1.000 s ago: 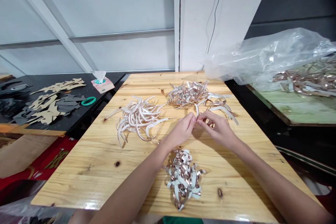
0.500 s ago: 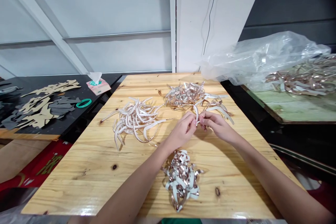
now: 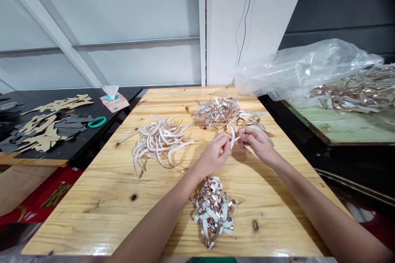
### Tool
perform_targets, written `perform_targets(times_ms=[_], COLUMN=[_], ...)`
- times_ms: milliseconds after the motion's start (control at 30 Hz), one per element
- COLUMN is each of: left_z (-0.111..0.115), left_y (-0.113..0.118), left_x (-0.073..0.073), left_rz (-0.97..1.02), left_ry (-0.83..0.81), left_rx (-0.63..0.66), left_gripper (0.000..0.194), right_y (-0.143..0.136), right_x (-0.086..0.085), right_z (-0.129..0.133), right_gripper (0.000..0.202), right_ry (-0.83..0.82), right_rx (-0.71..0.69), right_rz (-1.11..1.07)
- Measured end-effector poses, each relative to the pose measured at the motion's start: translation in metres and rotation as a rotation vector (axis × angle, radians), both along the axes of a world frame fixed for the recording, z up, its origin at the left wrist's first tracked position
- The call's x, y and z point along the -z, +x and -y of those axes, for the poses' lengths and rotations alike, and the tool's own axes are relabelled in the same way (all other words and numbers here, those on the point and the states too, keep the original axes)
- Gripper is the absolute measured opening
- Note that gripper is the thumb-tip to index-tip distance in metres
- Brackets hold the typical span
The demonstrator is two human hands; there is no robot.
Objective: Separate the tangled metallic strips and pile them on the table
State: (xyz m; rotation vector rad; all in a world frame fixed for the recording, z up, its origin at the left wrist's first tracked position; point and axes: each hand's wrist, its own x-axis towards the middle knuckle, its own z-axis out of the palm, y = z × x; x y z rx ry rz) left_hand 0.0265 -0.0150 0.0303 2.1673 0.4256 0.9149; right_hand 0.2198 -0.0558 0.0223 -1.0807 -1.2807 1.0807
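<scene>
A pink tissue packet (image 3: 116, 103) lies near the far right corner of the black tabletop (image 3: 79, 141), a green ring (image 3: 97, 126) by its right edge, beige scraps (image 3: 47, 141) reaching toward its front edge.

Facing a pale panelled wall (image 3: 138, 4) and a white pillar (image 3: 226, 28) with a dark hanging cable (image 3: 245, 18). Showing at right a dark grey wall (image 3: 342, 8). Having below a wooden table (image 3: 92, 213), reflecting light, and, at left, a black table (image 3: 75, 146).

A strip (image 3: 233, 134) between your left hand (image 3: 217, 151) and right hand (image 3: 258, 144), a heap (image 3: 160, 134) at their nine o'clock.
</scene>
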Motion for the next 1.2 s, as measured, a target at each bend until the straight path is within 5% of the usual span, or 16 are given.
perform_targets(times_ms=[133, 267, 400, 500, 600, 733, 833, 1000, 1200], left_z=[-0.001, -0.001, 0.001, -0.006, -0.027, -0.06, -0.065, -0.036, -0.013], left_y=[-0.001, -0.002, -0.003, -0.008, -0.02, -0.037, -0.038, -0.023, -0.019], left_x=[0.0, 0.002, 0.004, 0.0, -0.006, -0.006, -0.001, 0.005, 0.014], left_rz=[0.012, 0.043, 0.151, 0.39, 0.661, 0.932, 0.97, 0.741, 0.238], left_ry=[-0.006, 0.007, 0.089, 0.135, 0.003, -0.269, -0.366, -0.233, 0.064], left_rx=[-0.009, -0.012, -0.135, -0.484, -0.832, -1.026, -1.02, -0.721, -0.525], left_gripper=[0.02, 0.022, 0.026, 0.028, 0.026, 0.027, 0.032, 0.035, 0.041], right_y=[0.004, 0.023, 0.022, -0.011, -0.051, -0.074, -0.072, -0.056, -0.047], right_x=[0.006, 0.007, -0.004, -0.014, -0.018, -0.018, -0.02, -0.026, -0.016], right_z=[-0.005, -0.012, -0.005, 0.015, 0.04, 0.054, 0.05, 0.045, 0.039], right_gripper=[0.019, 0.019, 0.016, 0.008, 0.014, 0.016, 0.013, 0.022, 0.019], right_ry=[0.027, 0.084, 0.24, 0.295, 0.214, 0.187, 0.26, 0.143, 0.05], right_rx=[0.056, 0.29, 0.355, 0.161, -0.213, -0.504, -0.575, -0.71, -0.205], right_rz=[-0.019, -0.081, 0.162, 0.369, 0.436, 0.449, 0.501, 0.501, 0.218])
